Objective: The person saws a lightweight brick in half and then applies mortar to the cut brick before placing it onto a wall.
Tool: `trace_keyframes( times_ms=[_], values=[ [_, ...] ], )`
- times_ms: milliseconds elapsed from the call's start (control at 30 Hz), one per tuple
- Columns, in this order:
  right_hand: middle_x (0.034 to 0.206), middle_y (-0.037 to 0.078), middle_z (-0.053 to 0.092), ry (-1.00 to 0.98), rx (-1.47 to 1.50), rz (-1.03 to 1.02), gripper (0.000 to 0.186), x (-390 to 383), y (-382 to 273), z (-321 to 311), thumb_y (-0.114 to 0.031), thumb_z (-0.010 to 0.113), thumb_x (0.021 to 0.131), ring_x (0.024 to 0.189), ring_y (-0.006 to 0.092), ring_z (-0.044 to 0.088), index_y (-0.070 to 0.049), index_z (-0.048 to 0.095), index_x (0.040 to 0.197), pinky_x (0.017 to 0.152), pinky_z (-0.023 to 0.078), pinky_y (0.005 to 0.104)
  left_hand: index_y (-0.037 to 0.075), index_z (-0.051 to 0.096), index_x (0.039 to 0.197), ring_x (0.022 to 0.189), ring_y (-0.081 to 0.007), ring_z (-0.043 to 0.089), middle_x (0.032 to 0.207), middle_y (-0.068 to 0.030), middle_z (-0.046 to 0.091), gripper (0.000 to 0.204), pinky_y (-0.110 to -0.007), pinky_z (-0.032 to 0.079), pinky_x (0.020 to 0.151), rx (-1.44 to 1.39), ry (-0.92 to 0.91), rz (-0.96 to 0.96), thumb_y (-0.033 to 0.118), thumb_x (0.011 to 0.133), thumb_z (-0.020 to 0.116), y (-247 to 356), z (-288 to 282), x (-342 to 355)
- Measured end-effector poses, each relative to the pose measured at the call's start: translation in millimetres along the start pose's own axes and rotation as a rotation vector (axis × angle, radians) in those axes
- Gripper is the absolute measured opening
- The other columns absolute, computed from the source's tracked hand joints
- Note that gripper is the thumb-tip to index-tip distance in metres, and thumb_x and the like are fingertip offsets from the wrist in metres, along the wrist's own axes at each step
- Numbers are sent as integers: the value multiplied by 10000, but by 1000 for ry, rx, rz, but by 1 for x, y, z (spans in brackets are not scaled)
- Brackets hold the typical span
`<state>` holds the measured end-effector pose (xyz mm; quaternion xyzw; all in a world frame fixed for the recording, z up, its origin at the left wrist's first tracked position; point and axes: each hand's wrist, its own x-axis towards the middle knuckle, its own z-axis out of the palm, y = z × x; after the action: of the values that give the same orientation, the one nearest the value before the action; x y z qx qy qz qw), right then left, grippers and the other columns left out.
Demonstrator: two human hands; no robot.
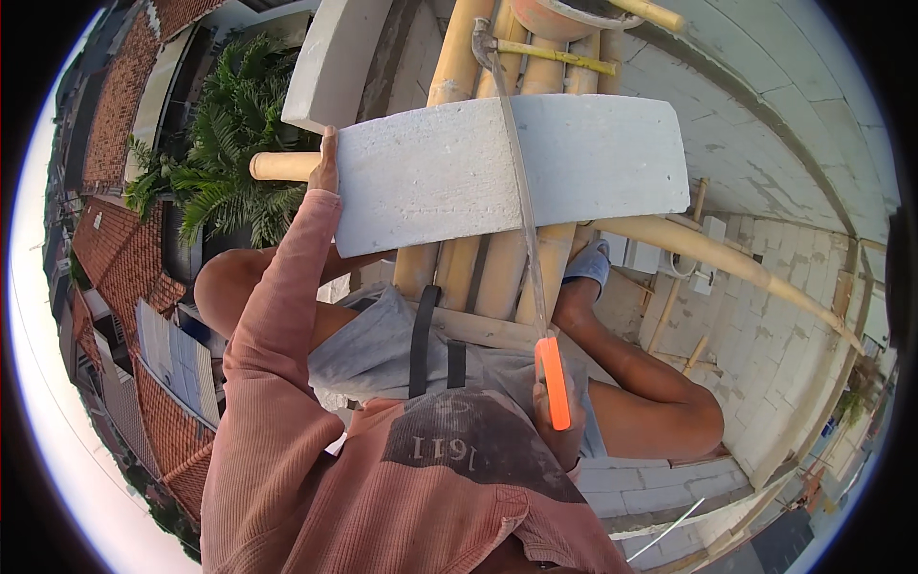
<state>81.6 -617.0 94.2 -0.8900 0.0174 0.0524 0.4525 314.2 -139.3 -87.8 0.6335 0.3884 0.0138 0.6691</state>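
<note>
**Sawing a grey block on bamboo poles**

A large pale grey block [507, 167] lies across the upper middle of the frame, resting on a row of bamboo poles [459, 258]. The left hand [326, 163], at the block's left end in the upper left centre, presses flat against that end, fingers extended over the edge. The right hand [557, 421], low and right of centre, is closed around the orange handle of a handsaw [524, 201], whose long blade runs up across the block's face. A hammer with a yellow handle [555, 55] lies on the poles above the block. Palm fronds [225, 163] and red tiled roofs [120, 258] fill the left side.
</note>
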Motion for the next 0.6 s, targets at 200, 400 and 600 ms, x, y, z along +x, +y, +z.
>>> trace_keyframes(
  times_ms=[200,400,600],
  values=[
    [761,186,641,-22,68,40,321,44,13,8,-103,684,914,638,322,660,21,616,1202,599,509,415,-61,614,1293,981,-256,674,1149,-183,689,1109,-338,513,899,33,-11,-47,901,746,532,7,13,-12],
    [879,221,675,-61,-63,-8,350,3,-3,-3,-100,673,918,702,371,670,16,598,1240,629,523,421,-75,592,1314,1053,-264,658,1182,-181,677,1108,-328,480,972,52,70,-78,879,751,562,1,2,-3],
    [994,246,685,-5,15,36,432,40,6,27,-94,671,917,755,384,676,19,577,1324,671,538,413,-104,579,1320,1066,-257,645,1195,-189,671,1154,-319,469,975,36,-45,-67,892,739,555,0,8,4]
  ],
)
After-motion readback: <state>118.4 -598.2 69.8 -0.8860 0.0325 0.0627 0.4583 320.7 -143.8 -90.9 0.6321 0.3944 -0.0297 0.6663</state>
